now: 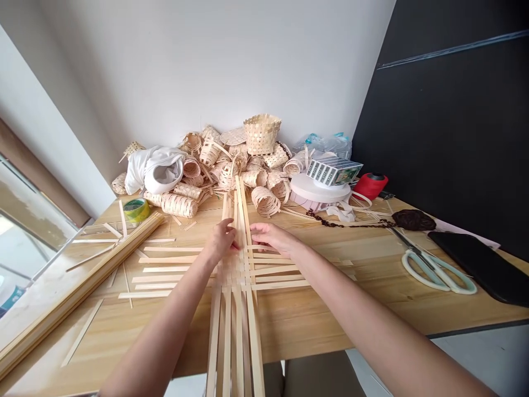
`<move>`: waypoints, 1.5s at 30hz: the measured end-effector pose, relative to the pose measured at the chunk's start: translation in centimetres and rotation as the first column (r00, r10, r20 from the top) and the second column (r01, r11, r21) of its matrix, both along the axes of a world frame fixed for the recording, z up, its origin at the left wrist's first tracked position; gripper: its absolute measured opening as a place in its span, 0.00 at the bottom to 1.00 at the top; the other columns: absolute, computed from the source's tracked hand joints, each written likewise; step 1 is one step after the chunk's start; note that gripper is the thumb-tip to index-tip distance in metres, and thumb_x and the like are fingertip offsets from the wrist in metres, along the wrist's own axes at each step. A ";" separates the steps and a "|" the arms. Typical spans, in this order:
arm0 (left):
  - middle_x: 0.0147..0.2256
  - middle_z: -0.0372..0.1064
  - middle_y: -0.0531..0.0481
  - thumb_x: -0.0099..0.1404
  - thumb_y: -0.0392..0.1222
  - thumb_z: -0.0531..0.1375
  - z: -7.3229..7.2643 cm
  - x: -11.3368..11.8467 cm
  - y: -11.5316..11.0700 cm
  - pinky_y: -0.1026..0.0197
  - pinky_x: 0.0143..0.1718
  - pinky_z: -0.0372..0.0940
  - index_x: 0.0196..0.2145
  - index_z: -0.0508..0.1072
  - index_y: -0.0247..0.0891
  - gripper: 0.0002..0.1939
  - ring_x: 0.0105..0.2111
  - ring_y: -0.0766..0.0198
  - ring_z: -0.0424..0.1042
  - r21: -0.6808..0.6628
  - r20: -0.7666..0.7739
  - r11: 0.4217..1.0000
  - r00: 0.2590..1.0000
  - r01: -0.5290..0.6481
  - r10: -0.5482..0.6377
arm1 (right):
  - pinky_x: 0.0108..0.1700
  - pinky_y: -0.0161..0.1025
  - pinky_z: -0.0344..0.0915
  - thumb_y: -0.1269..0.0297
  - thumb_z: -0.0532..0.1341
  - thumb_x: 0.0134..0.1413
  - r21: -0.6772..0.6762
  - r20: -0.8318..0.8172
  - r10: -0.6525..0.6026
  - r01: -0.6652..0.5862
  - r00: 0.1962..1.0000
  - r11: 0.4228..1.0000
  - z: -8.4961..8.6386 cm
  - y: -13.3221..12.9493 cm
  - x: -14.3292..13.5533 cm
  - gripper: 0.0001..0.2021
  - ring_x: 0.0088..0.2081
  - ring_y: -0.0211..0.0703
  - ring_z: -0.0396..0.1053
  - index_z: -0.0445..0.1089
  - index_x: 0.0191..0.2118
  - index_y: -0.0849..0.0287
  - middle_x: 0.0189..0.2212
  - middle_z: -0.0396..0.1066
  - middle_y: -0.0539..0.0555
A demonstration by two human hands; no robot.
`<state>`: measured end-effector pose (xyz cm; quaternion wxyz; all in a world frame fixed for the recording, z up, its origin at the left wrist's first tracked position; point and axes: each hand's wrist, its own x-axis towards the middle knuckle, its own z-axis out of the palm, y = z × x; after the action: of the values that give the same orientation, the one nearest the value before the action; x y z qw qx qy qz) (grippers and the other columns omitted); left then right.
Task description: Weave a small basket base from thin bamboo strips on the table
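Observation:
A flat weave of thin wooden strips (235, 275) lies on the table in front of me. Its long ends run towards me past the table edge and away to the back, and shorter ends stick out to both sides. Near the weave's far side, my left hand (222, 240) is closed, fingers curled down onto the strips left of centre. Across from it, my right hand (270, 237) has bent fingers at the right edge of the lengthwise strips, closed about a strip there. Both sets of fingertips are partly hidden.
Woven baskets (262, 135) are heaped along the wall. A bundle of strips (78, 292) and tape (136, 209) lie left. To the right are scissors (433, 267), a black phone-like slab (481, 267), dark yarn (413, 219), a red thread spool (370, 186) and a white turntable (318, 190).

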<state>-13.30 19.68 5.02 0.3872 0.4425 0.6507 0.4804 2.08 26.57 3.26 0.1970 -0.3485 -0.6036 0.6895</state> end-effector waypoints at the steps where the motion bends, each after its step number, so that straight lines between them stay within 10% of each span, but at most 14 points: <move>1: 0.24 0.64 0.56 0.57 0.32 0.53 0.1 0.0 0.0 0.71 0.16 0.58 0.49 0.60 0.33 0.20 0.13 0.75 0.63 0.008 0.013 1.000 1.000 -0.008 0.008 | 0.25 0.26 0.64 0.73 0.60 0.47 0.008 0.002 0.016 -0.016 1.000 1.000 0.0 0.1 -0.1 0.06 0.23 0.30 0.63 0.66 0.33 0.59 0.19 0.62 0.44; 9: 0.12 0.54 0.59 0.56 0.43 0.56 -0.3 -0.6 -0.2 0.70 0.13 0.46 0.19 0.60 0.36 0.13 0.10 0.75 0.53 0.068 -0.040 0.995 0.997 0.070 -0.067 | 0.23 0.29 0.65 0.73 0.64 0.41 -0.102 0.116 0.193 -0.182 0.974 0.978 0.0 1.9 -1.8 0.04 0.23 0.33 0.67 0.67 0.26 0.64 0.22 0.70 0.49; 21: 0.11 0.52 0.60 0.61 0.41 0.50 -0.2 -0.3 -1.3 0.69 0.17 0.49 0.19 0.53 0.38 0.15 0.11 0.75 0.51 0.216 -0.352 0.976 0.933 0.004 0.074 | 0.21 0.27 0.64 0.73 0.67 0.33 -0.203 -0.007 0.361 -0.354 0.933 0.913 -0.6 1.9 -3.9 0.08 0.22 0.33 0.68 0.71 0.27 0.63 0.20 0.71 0.47; 45: 0.15 0.51 0.59 0.57 0.41 0.50 -0.8 -2.0 -0.9 0.68 0.21 0.48 0.20 0.53 0.39 0.11 0.18 0.71 0.50 0.021 -0.570 0.991 0.816 0.133 -0.097 | 0.26 0.30 0.67 0.81 0.59 0.30 -0.200 0.013 0.264 -0.256 0.964 0.946 -0.1 1.0 -4.6 0.08 0.20 0.34 0.68 0.71 0.21 0.64 0.16 0.72 0.47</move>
<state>-15.33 18.78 4.26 0.1908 0.6153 0.6938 0.3219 -2.52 27.57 3.12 0.0570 -0.2972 -0.5770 0.7586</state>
